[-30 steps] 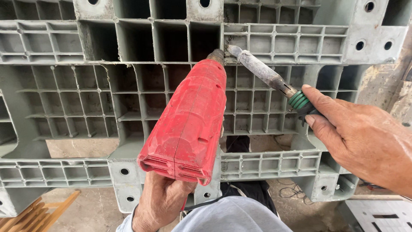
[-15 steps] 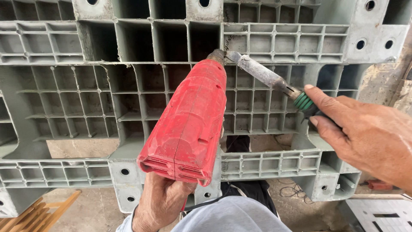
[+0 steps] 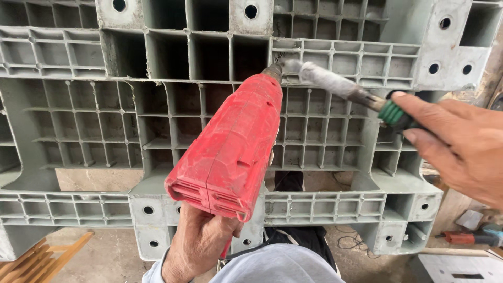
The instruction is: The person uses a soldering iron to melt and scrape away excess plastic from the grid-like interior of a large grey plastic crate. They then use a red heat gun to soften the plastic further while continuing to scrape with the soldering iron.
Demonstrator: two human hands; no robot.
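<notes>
While the pallet stands up on edge: a grey plastic pallet (image 3: 78,120) fills the view, its ribbed cells facing the person.
Left hand: the left hand (image 3: 199,238) is wrapped tight around the grip of a red power tool (image 3: 230,147), nose pointing at a rib near the top of the pallet.
Right hand: the right hand (image 3: 461,141) pinches the green handle of a dusty metal rod (image 3: 335,84), fingers closed on it.
Meeting point: the rod's tip lies just beside the tool's nose against the rib; whether they touch is hard to tell.
Step in hand: seemingly working that rib, tool and rod together.
Next move calls for: steady pressure from both hands, the tip kept on the rib.
Floor: another tool (image 3: 469,237) lies at lower right.
</notes>
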